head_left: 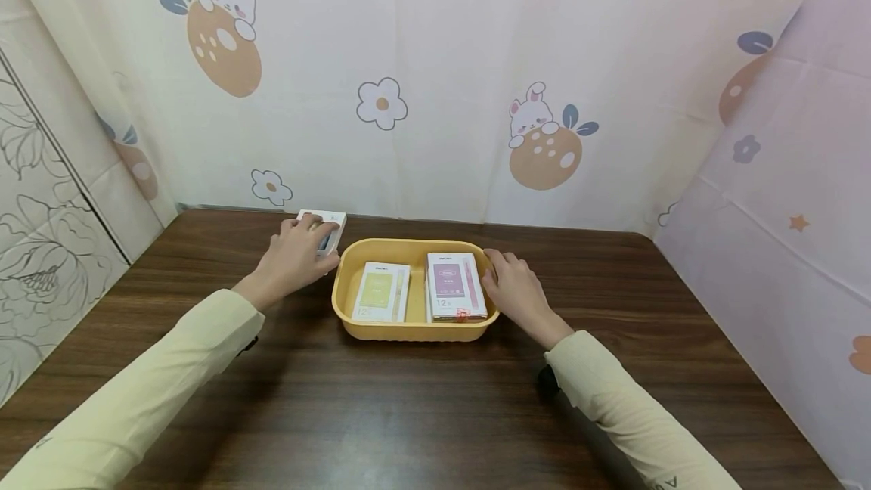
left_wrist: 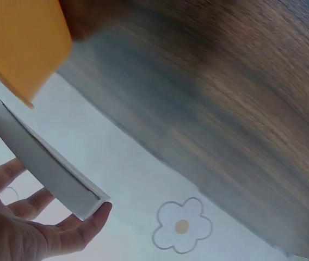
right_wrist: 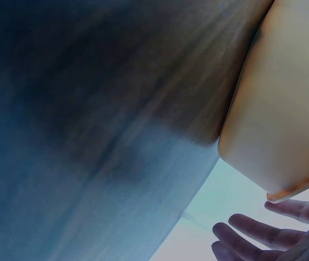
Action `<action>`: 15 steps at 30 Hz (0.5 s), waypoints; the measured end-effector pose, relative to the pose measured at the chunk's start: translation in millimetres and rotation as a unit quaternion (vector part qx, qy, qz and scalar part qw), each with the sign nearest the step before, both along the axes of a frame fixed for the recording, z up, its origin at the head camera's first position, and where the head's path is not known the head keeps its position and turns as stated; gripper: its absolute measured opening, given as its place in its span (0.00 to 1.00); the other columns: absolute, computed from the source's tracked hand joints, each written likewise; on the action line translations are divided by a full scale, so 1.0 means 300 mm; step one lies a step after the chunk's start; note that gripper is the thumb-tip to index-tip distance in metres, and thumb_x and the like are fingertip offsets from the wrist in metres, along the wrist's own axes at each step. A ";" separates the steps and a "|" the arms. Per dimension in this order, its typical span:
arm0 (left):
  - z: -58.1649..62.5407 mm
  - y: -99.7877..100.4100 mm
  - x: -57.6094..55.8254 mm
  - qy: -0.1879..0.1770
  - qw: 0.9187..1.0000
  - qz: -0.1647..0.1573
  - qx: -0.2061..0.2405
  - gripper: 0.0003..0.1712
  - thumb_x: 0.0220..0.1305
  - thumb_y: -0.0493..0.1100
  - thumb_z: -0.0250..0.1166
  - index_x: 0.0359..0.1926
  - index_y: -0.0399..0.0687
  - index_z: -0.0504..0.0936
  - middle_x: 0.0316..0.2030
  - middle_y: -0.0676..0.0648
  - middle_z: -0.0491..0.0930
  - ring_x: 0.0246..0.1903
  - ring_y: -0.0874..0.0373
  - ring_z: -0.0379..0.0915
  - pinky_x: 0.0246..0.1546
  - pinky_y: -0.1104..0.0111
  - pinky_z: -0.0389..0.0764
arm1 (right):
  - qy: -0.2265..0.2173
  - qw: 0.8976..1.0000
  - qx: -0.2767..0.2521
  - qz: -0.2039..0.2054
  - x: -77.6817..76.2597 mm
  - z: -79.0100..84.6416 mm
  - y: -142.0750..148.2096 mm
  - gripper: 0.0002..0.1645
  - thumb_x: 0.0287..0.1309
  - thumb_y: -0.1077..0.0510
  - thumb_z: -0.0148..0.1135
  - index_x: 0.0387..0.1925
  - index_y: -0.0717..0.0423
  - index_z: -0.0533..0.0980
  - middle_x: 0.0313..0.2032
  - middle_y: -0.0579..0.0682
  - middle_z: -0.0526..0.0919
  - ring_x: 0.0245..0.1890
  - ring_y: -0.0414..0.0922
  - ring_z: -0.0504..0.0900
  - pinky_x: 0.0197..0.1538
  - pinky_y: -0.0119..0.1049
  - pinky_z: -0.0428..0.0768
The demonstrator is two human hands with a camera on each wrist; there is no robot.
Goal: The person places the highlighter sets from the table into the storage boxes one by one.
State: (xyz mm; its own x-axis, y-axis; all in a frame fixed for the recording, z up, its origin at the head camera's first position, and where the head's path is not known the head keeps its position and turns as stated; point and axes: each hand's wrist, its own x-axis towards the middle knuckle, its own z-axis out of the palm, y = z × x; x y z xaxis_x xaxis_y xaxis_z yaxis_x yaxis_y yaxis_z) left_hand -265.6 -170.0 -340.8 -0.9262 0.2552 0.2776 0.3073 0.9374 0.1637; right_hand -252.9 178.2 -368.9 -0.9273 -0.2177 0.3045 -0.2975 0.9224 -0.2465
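My left hand [head_left: 294,257] grips a thin white box [head_left: 333,219] by its edges, just left of a yellow basket [head_left: 415,331]. In the left wrist view the white box [left_wrist: 45,163] is edge-on, with fingers curled round it. My right hand [head_left: 519,289] is at the basket's right end, fingers over the rim and the thumb on the near side. Inside the basket lie a white box with a yellow-green panel [head_left: 382,292] on the left and a white box with a purple panel [head_left: 454,286] on the right, a gap between them.
The basket stands on a dark wood-grain table [head_left: 422,414], toward its back edge. Behind and beside the table hang pale curtains [head_left: 449,44] printed with rabbits and flowers. A panel with line-drawn flowers [head_left: 41,263] is at the left.
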 end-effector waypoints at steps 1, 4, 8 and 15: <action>0.001 0.004 0.003 0.003 1.000 -0.002 0.001 0.28 0.57 0.52 0.56 0.58 0.47 0.71 0.56 0.35 0.66 0.52 0.31 0.61 0.40 0.39 0.71 | 0.000 1.000 0.000 0.000 0.000 -0.001 0.001 0.24 0.60 0.56 0.50 0.58 0.59 0.68 0.46 0.63 0.77 0.40 0.57 0.78 0.36 0.50 0.77; 0.007 0.018 0.013 0.001 1.000 -0.004 0.003 0.28 0.57 0.53 0.57 0.58 0.48 0.71 0.57 0.36 0.66 0.52 0.31 0.61 0.42 0.40 0.71 | -0.004 1.000 0.000 -0.002 0.000 0.000 0.001 0.24 0.60 0.56 0.49 0.58 0.58 0.68 0.46 0.62 0.77 0.40 0.56 0.77 0.36 0.49 0.77; 0.011 0.039 0.025 -0.001 1.000 -0.005 0.007 0.28 0.57 0.52 0.56 0.58 0.49 0.71 0.57 0.37 0.66 0.53 0.32 0.60 0.43 0.40 0.70 | -0.008 1.000 0.000 -0.004 0.002 0.003 -0.001 0.24 0.61 0.56 0.49 0.58 0.57 0.68 0.46 0.62 0.77 0.40 0.56 0.77 0.37 0.49 0.78; 0.015 0.078 0.046 0.012 1.000 -0.011 0.010 0.27 0.57 0.51 0.56 0.58 0.50 0.71 0.57 0.38 0.67 0.53 0.32 0.61 0.42 0.40 0.70 | -0.011 1.000 0.002 -0.003 0.004 0.005 -0.001 0.24 0.61 0.56 0.49 0.58 0.58 0.68 0.46 0.62 0.77 0.39 0.55 0.77 0.36 0.48 0.77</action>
State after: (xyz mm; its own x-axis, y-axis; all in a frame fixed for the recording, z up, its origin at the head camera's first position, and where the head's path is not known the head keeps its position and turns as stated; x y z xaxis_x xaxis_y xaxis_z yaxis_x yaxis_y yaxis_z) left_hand -251.8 -146.6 -336.5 -0.9136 0.2693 0.3045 0.3318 0.9268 0.1757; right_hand -251.6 177.8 -367.3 -0.9351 -0.2126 0.2835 -0.2861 0.9251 -0.2497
